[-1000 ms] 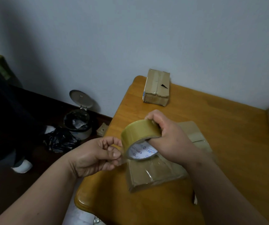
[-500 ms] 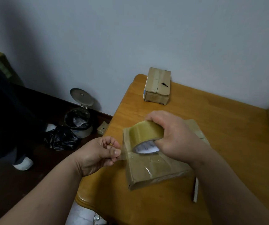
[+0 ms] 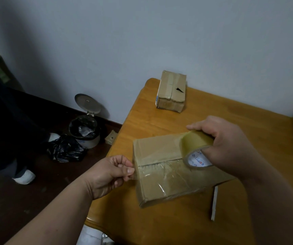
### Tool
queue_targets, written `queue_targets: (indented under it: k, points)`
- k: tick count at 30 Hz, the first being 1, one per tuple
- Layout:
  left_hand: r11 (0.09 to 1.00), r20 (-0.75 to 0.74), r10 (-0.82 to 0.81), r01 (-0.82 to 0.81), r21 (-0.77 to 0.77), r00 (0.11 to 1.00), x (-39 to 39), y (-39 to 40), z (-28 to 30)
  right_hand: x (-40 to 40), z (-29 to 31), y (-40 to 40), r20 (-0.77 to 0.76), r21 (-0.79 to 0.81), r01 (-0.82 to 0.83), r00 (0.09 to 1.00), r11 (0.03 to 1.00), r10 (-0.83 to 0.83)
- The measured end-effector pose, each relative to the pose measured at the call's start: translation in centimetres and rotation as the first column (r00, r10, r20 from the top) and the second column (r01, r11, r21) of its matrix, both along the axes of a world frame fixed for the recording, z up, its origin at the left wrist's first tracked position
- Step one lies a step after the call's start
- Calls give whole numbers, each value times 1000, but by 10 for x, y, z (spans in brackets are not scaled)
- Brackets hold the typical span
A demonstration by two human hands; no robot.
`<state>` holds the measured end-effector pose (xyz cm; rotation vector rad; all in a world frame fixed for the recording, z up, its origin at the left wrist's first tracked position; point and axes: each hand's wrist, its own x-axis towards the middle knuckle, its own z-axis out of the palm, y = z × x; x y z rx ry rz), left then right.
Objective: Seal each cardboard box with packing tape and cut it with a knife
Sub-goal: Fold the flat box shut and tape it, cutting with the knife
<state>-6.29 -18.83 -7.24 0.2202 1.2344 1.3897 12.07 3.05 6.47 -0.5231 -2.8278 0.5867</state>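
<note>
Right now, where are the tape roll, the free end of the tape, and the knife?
tape roll (image 3: 197,141): head view, on its amber outer band, gripped by the right hand.
free end of the tape (image 3: 137,171): head view, on the clear strip beside the left thumb.
knife (image 3: 214,203): head view, mid-length on the pale handle, lying on the table.

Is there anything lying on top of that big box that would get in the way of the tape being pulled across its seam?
Nothing visible does. The right hand holds the tape roll over the box, the left hand pinches the tape end at its left edge, and the seam between them is bare.
</note>
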Motion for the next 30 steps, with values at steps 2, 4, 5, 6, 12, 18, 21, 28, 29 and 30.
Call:
queue_targets:
  k: [2,4,5,6,12,18,21,28,29,30]
  points:
    - [1000,-7,13,-13,-4,1000,-1,1,-1,1,-1,0,2,24,4,1000,1000,-4]
    - [1000,-9,14,-14,-5,1000,-2,3,-3,1,-2,1,0,15,11,1000,1000,-11]
    - [1000,-12,10,-10,-5,1000,-2,3,-4,2,-3,2,0,3,13,1000,1000,-13]
    - [1000,-16,6,-6,-6,1000,-2,3,-5,2,-4,3,-1,-8,14,1000,1000,-14]
    - [994,-200,-64,45,-102,978,-9,3,-8,3,-10,7,17,-31,30,999,999,-30]
    - [893,-455,-330,118,-434,827,6,-7,-27,3,-10,8,17,-57,28,999,998,-27]
    - [860,-790,-245,-251,-445,563,14,-2,-23,3,-12,8,37,-69,46,998,997,-43]
    - [983,-979,-44,168,-78,-198,64,9,20,6,-12,8,67,-136,76,995,988,-67]
    - [959,-958,-133,210,-189,-252,69,11,19,7,-12,9,77,-142,77,995,987,-66]
    - [943,-937,-201,203,-265,-287,72,13,17,7,-12,9,86,-148,75,994,986,-63]
